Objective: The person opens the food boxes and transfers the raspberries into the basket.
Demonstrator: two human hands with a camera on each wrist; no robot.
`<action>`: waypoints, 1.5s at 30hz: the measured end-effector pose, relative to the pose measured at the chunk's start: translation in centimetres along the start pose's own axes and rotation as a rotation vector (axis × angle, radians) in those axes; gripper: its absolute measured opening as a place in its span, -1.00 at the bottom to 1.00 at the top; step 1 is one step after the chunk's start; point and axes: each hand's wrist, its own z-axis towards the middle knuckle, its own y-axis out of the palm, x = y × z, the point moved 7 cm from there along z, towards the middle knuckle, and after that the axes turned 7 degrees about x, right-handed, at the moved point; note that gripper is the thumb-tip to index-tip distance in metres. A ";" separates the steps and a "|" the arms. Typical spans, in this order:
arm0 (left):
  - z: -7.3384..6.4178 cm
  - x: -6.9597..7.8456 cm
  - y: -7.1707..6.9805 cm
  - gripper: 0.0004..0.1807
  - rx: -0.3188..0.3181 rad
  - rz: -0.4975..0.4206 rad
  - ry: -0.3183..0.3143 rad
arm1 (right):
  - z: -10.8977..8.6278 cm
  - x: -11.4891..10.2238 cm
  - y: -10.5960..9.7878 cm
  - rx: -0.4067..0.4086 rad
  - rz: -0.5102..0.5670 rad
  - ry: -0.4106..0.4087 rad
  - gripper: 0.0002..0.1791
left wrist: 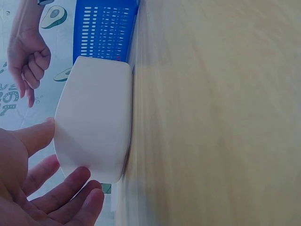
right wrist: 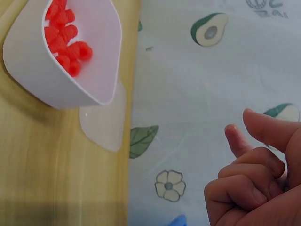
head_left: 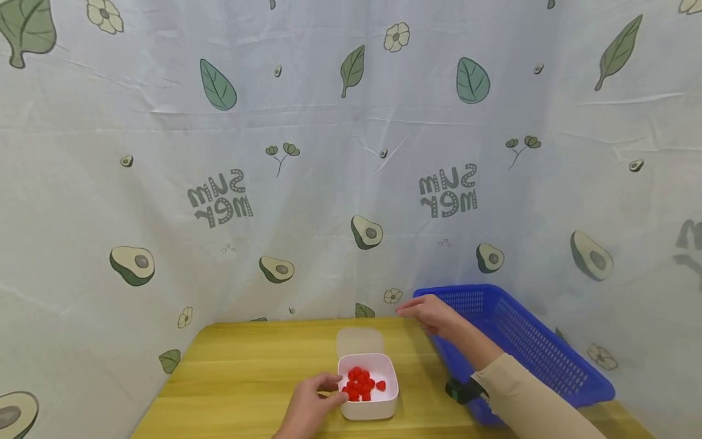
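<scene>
A small white box (head_left: 368, 410) stands on the table with several red raspberries (head_left: 359, 385) inside; one lies apart from the cluster. Beside its left side is my left hand (head_left: 314, 402), thumb and fingers spread. In the left wrist view, the left thumb (left wrist: 40, 136) touches or nearly touches the box's edge, and the other fingers lie loosely in front of its wall. My right hand (head_left: 436, 314) is up in the air beyond the box, to its right. Its thumb and index finger point out apart with nothing between them, while the other fingers (right wrist: 247, 181) are curled.
Behind the box lies a pale flat lid-like piece (head_left: 360, 341). A large blue perforated basket (head_left: 540, 347) stands at the right, under the right forearm. A printed curtain (head_left: 307, 201) hangs behind the wooden table (head_left: 241, 378).
</scene>
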 end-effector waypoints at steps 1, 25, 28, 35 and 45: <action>0.0 0.0 0.0 -0.60 0.001 0.001 -0.004 | -0.1 0.0 0.3 -0.004 0.000 0.003 -0.68; 0.0 0.0 -0.2 -0.61 -0.006 0.028 0.007 | -2.0 1.2 7.6 -0.146 0.029 0.054 -0.72; 0.1 0.1 -0.2 -0.60 -0.004 0.027 0.022 | -2.1 1.6 8.3 -0.160 0.027 0.052 -0.73; -0.1 0.3 -0.3 -0.60 -0.007 0.019 0.032 | -2.3 2.5 10.0 -0.191 0.026 0.057 -0.67; -0.1 0.5 -0.4 -0.60 0.002 0.030 0.034 | -2.8 2.9 11.8 -0.229 0.047 0.059 -0.71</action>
